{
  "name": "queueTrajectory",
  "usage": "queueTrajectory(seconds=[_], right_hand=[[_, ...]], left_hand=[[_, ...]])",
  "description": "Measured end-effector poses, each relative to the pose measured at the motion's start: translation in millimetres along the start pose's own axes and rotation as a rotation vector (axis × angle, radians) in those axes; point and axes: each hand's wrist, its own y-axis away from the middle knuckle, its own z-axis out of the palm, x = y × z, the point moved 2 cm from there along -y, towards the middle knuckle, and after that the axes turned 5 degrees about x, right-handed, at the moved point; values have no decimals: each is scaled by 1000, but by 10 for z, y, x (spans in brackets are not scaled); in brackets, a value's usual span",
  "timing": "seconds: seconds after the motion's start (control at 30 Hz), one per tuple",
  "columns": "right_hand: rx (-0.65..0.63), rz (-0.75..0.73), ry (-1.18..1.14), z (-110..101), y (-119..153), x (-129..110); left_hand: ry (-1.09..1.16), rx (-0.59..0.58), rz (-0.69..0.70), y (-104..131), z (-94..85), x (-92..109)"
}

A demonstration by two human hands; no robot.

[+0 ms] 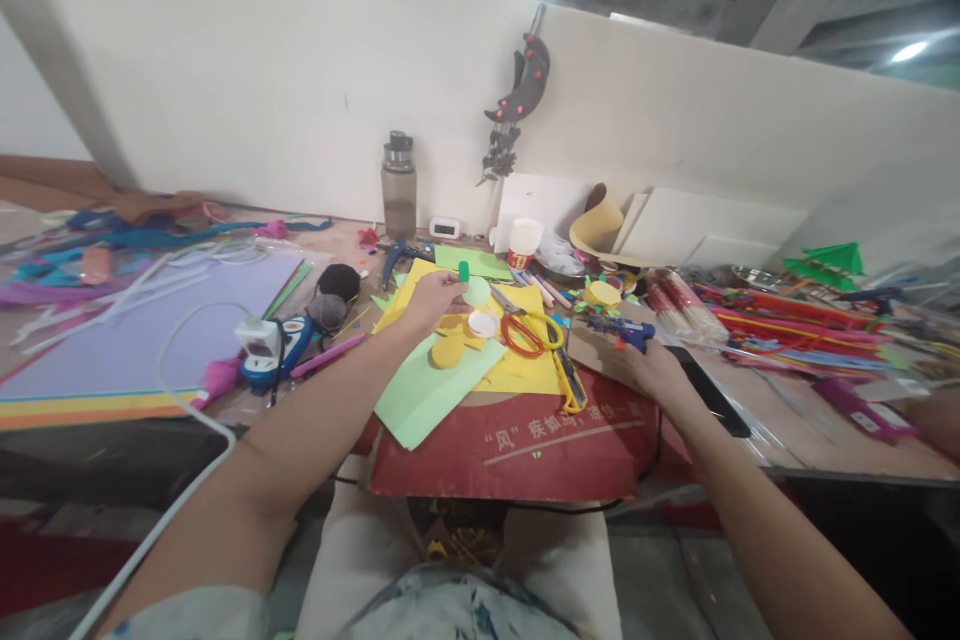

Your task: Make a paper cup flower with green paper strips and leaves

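Note:
My left hand [436, 300] pinches a small green piece [463, 271] above the yellow sheet [517, 378]. Right below its fingertips is a pale green paper disc [478, 293]. In my right hand [654, 365] is a blue glue gun [637, 333], its dark nozzle end pointing left. Between the hands lie scissors [523, 338] with orange and yellow handles, a yellow cutter knife [573, 394] and a small white round piece [482, 324]. A yellow paper disc [448, 351] rests on a light green sheet [442, 390].
A red cardboard [450, 465] lies under the papers at the front edge. Behind stand a bottle [399, 190] and a paper cup [523, 242]. A phone [709, 390] lies beside my right forearm. A power strip [277, 355] with a white cable sits left. Another person's hand [937, 415] shows far right.

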Motion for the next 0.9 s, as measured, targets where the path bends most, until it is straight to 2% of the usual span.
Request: queueTrajectory(seconds=[0.07, 0.13, 0.3, 0.47, 0.53, 0.6, 0.67, 0.73, 0.8, 0.9], right_hand=[[-97, 170, 218, 5, 53, -9], [-169, 227, 373, -7, 101, -66], [-217, 180, 560, -56, 171, -267], [-203, 100, 673, -94, 258, -399], [-168, 46, 711, -124, 293, -438], [-74, -24, 729, -169, 307, -513], [61, -151, 665, -204, 296, -673], [121, -338, 419, -184, 272, -932], [89, -473, 63, -92, 245, -1252], [6, -546, -336, 168, 203, -1727]], left_hand=[[-13, -4, 4, 15, 5, 12], [-9, -4, 6, 28, 13, 28], [17, 0, -7, 53, 40, 48], [18, -35, 19, 62, 54, 47], [17, -49, 13, 76, 59, 59], [28, -55, 8, 96, 66, 81], [38, -63, 14, 116, 74, 105], [43, -76, 38, 128, 79, 119], [39, -82, 65, 131, 79, 118], [-21, -83, 112, 142, 79, 104]])
